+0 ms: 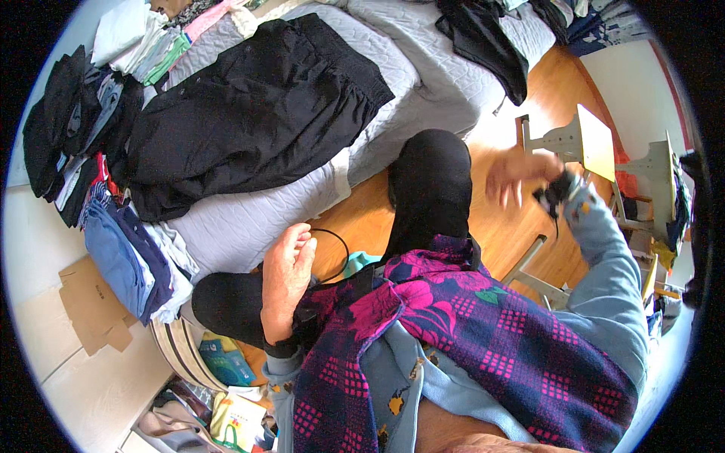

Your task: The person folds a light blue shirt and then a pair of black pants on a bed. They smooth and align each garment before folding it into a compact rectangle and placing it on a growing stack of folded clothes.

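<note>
My left hand (287, 278) is above my left thigh near the bed's edge, its fingers loosely curled towards the thumb. I see nothing in it, but the inside of the palm is hidden. A thin black cable (346, 249) loops beside it. Blurred by motion, my right hand (518, 175) is out to the right over the wooden floor, fingers apart and holding nothing visible. A black band with a dangling strap (555, 195) is at that wrist. In front of me a black garment with an elastic waistband (255, 107), apparently trousers, lies flat on the quilted grey mattress cover (238, 232).
Folded clothes (122, 255) and dark garments (73, 130) are piled along the bed's left side. Another black garment (487, 51) hangs over the far edge. A small desk (595, 144) stands at right. Flattened cardboard (96, 306) and bags (235, 422) are at lower left.
</note>
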The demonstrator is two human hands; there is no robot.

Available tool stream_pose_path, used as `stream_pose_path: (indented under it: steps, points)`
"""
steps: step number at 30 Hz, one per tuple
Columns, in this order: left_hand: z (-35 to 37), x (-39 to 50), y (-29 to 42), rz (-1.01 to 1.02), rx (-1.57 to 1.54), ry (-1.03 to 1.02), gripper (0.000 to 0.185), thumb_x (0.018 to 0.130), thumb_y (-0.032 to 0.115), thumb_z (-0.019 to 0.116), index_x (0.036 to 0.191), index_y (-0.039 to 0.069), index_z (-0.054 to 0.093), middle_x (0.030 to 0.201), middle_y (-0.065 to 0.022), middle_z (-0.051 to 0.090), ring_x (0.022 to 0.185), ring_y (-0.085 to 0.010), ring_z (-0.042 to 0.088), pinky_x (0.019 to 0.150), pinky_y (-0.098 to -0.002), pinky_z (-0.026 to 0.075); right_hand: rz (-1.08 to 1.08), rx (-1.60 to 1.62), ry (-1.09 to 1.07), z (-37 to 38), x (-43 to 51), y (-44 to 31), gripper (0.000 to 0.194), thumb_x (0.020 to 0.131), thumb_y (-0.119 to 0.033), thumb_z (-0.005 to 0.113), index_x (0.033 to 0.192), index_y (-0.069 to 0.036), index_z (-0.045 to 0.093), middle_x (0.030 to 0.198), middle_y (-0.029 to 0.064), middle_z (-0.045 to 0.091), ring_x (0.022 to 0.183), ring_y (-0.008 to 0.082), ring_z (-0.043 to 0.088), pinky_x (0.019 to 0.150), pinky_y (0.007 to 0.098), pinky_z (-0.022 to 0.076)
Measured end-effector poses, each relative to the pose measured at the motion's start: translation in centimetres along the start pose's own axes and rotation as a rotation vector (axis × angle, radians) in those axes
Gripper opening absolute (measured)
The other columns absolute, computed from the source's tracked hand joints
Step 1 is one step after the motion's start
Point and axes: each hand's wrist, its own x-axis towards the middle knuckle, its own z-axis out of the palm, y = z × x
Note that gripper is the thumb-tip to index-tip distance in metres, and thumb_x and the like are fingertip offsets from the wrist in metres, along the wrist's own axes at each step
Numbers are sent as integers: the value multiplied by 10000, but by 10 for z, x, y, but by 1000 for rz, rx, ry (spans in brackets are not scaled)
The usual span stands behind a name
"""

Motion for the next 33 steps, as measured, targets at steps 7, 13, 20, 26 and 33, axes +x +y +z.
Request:
stream_pose_path:
  steps: [7, 13, 20, 26, 33]
  points:
    - [11, 17, 6, 26, 31, -4, 254, 900, 148, 618, 1111, 6, 614, 1003, -196, 682, 891, -327, 674, 765, -393, 525, -401, -249, 650, -67, 1, -187, 394, 933, -311, 527, 1079, 47, 606, 1005, 180, 649, 766, 273, 709, 508, 373, 611]
    - [15, 12, 3, 108, 69, 63, 237, 891, 153, 625, 1076, 5, 613, 984, -203, 681, 881, -362, 665, 759, -412, 519, -218, -282, 832, -62, 116, -224, 728, 796, -518, 719, 1024, 160, 588, 990, 238, 644, 782, 324, 682, 494, 423, 599]
    - [23, 38, -16, -5, -11, 73, 247, 893, 153, 619, 1085, -2, 612, 955, -198, 692, 844, -301, 688, 746, -385, 531, -585, 301, 651, -46, 156, -220, 443, 768, -277, 790, 964, 95, 651, 922, 173, 689, 810, 313, 680, 654, 441, 564]
    - [9, 68, -14, 17, 83, 224, 239, 899, 157, 619, 1081, 3, 617, 959, -189, 697, 843, -291, 680, 760, -380, 534, -1642, -752, 1265, -102, 120, -191, 540, 655, 12, 784, 1168, -112, 667, 1112, 138, 666, 1074, 328, 608, 978, 396, 455]
    - [-26, 75, -15, -64, 175, 308, 234, 902, 160, 628, 1080, 7, 639, 875, -64, 678, 772, -123, 594, 731, -297, 494, -901, 832, 1043, -151, 77, -139, 362, 807, -74, 635, 1167, -46, 624, 974, 78, 655, 897, 241, 633, 741, 410, 559]
